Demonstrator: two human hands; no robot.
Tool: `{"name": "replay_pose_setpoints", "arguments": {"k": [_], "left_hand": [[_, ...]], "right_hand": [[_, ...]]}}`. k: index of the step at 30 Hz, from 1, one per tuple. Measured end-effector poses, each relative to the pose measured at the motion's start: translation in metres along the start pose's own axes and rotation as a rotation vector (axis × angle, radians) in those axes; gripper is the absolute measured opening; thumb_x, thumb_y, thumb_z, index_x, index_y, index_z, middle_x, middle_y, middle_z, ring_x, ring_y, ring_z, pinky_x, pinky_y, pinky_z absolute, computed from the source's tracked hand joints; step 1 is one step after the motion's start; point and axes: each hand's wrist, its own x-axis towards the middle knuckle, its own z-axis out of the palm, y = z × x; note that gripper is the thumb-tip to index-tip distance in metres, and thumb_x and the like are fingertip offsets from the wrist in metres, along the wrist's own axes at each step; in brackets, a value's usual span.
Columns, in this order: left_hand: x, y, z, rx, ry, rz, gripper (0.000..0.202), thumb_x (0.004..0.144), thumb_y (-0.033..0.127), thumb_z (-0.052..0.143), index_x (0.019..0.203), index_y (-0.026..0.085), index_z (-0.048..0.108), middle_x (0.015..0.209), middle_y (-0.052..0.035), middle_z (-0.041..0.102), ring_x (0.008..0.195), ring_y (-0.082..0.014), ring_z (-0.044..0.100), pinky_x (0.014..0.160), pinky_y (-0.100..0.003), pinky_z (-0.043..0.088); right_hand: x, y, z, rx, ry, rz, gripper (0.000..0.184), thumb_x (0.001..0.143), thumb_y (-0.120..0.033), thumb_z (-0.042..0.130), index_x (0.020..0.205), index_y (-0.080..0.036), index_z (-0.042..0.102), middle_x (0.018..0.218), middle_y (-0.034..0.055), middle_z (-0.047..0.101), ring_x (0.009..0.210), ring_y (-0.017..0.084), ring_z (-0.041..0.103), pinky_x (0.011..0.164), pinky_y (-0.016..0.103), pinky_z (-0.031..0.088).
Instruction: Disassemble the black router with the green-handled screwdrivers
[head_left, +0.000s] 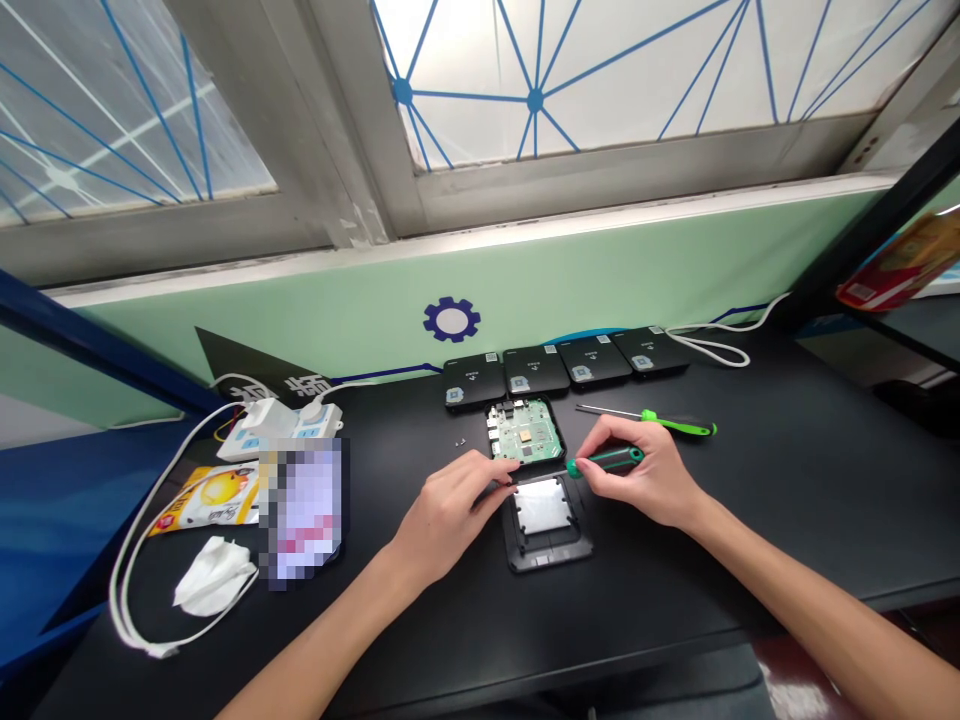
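Observation:
My right hand (637,470) is shut on a green-and-black screwdriver (611,460), whose thin shaft points left towards the near edge of a green circuit board (526,432). The board sits in a black casing (534,402). My left hand (450,515) lies just in front of it, with its fingertips at the casing's near edge. Whether they grip it, I cannot tell. Below my hands lies an open black housing (547,550) with a silver pad (541,505). A second green-handled screwdriver (679,425) lies to the right of the board, and tiny screws (459,441) lie to its left.
Several closed black device units (536,370) stand in a row at the back of the black table (750,520). To the left are a white power strip (281,430), white cable (124,590), yellow packet (206,500), white tissue (214,578) and a pixelated patch (300,510).

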Motion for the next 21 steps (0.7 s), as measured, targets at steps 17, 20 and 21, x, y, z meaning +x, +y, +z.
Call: {"name": "replay_pose_setpoints", "arguments": {"k": [17, 20, 21], "left_hand": [[0.0026, 0.0050, 0.0018, 0.121, 0.139, 0.080, 0.025, 0.105, 0.003, 0.074, 0.125, 0.016, 0.069, 0.101, -0.0041, 0.077, 0.088, -0.0174, 0.073, 0.085, -0.031, 0.059], [0.0036, 0.0039, 0.0000, 0.142, 0.160, 0.062, 0.019, 0.104, 0.003, 0.076, 0.116, 0.018, 0.069, 0.098, -0.0028, 0.076, 0.087, -0.0169, 0.071, 0.084, -0.030, 0.059], [0.0040, 0.0035, -0.0007, 0.146, 0.170, 0.055, 0.018, 0.104, 0.004, 0.077, 0.113, 0.018, 0.069, 0.097, -0.0024, 0.076, 0.087, -0.0168, 0.071, 0.083, -0.030, 0.058]], "right_hand": [[0.0001, 0.0004, -0.0020, 0.049, 0.060, -0.050, 0.009, 0.098, -0.027, 0.080, 0.090, -0.024, 0.076, 0.082, -0.0004, 0.076, 0.068, 0.017, 0.070, 0.062, 0.027, 0.054], [0.0010, 0.0037, -0.0045, -0.024, 0.109, -0.036, 0.006, 0.101, -0.029, 0.077, 0.102, -0.025, 0.081, 0.092, 0.0018, 0.081, 0.080, 0.020, 0.076, 0.071, 0.030, 0.058], [0.0016, 0.0052, -0.0062, -0.069, 0.124, -0.043, 0.009, 0.101, -0.029, 0.076, 0.106, -0.025, 0.083, 0.096, 0.0023, 0.081, 0.084, 0.021, 0.077, 0.075, 0.032, 0.059]]}}
